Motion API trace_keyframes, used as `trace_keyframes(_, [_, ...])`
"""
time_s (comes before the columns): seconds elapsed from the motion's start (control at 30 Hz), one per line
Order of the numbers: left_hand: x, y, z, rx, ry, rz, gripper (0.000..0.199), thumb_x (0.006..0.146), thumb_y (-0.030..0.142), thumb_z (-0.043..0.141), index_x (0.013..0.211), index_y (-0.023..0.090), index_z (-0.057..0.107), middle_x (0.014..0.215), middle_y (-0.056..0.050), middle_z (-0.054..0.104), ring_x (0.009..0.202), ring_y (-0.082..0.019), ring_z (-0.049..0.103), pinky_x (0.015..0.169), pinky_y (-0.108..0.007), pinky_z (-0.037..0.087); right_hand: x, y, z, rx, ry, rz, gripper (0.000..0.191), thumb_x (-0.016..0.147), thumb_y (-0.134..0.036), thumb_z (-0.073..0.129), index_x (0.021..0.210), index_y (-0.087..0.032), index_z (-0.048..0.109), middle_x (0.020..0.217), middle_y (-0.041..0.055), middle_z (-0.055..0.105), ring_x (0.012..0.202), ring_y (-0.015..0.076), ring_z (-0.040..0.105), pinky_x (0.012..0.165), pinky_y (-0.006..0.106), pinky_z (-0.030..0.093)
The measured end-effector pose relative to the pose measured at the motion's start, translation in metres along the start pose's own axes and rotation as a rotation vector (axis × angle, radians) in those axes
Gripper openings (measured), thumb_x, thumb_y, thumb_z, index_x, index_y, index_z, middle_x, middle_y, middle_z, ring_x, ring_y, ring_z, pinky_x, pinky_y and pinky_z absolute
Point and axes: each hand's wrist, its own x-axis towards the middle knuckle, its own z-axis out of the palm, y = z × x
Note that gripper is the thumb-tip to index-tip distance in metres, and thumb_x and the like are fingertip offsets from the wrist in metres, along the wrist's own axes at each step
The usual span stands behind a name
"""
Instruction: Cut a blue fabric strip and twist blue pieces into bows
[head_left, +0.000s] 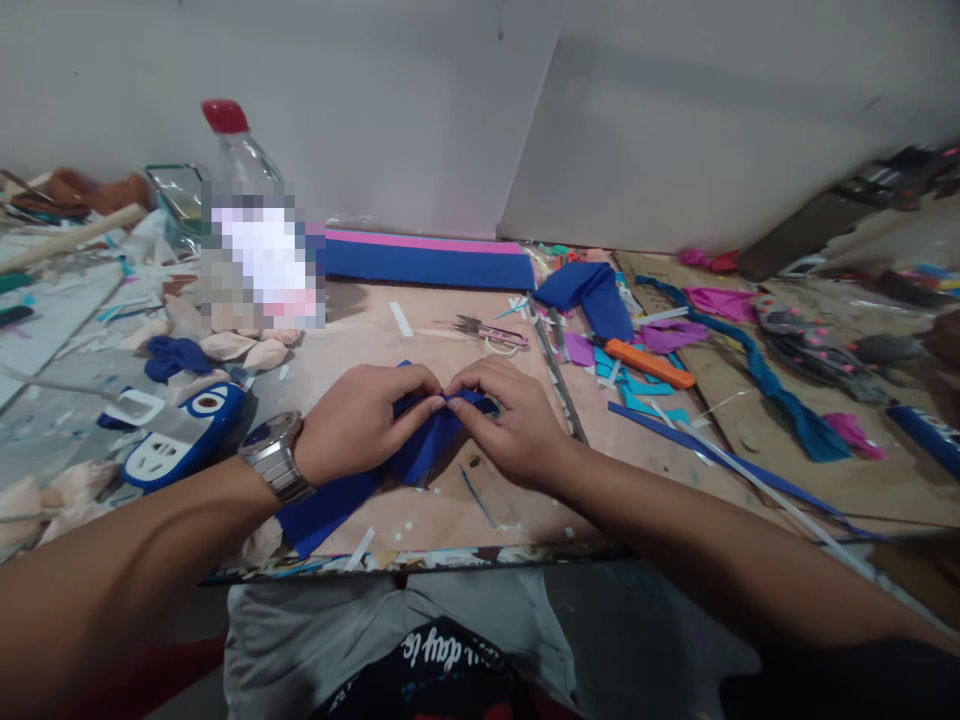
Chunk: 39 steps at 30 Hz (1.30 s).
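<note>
A strip of blue fabric (341,508) runs under my hands near the table's front edge, one end reaching down to the left. My left hand (367,415) pinches its upper part between thumb and index finger. Touching it fingertip to fingertip, my right hand (510,415) pinches the same fabric from the right. A folded flap of the blue cloth hangs below the meeting fingertips. Small pink-handled thread snips (491,331) lie just beyond my right hand.
At the back lies a long blue and pink fabric strip (427,262). An orange cutter (649,363) and a folded blue piece (592,290) are on the right. A red-capped bottle (244,155) and a blue-white device (184,435) stand left among petal-shaped pieces.
</note>
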Motion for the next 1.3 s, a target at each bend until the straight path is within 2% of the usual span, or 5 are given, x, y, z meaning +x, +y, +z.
trace_keyframes(0.4, [0.0001,-0.0008,0.0016,0.033,-0.006,0.016,0.021,0.101,0.034,0.055,0.099,0.020,0.071,0.089,-0.001,0.076,0.079,-0.017,0.068,0.074,-0.028,0.045,0.0003,0.0000,0.0003,-0.001,-0.012,0.015,0.003,0.094,-0.019,0.065,0.095,-0.021,0.067,0.092,0.0042,0.072,0.090,0.0208,0.065,0.083,0.037,0.049])
trace_keyframes(1.0, [0.0002,-0.0060,0.0031,0.135,0.012,0.139,0.018,0.102,0.030,0.056,0.101,0.021,0.071,0.087,-0.001,0.076,0.071,-0.015,0.066,0.066,-0.027,0.041,0.0002,0.0018,0.0008,0.065,-0.096,0.076,0.006,0.096,-0.018,0.059,0.096,-0.020,0.065,0.093,0.0052,0.069,0.090,0.0204,0.063,0.082,0.036,0.048])
trace_keyframes(1.3, [0.0009,-0.0069,0.0032,0.094,-0.021,0.102,0.018,0.101,0.029,0.053,0.099,0.020,0.069,0.089,-0.002,0.075,0.074,-0.016,0.065,0.069,-0.027,0.043,0.0004,0.0020,0.0012,0.044,-0.089,0.071,0.005,0.094,-0.019,0.062,0.095,-0.021,0.066,0.093,0.0051,0.070,0.090,0.0212,0.064,0.083,0.037,0.049])
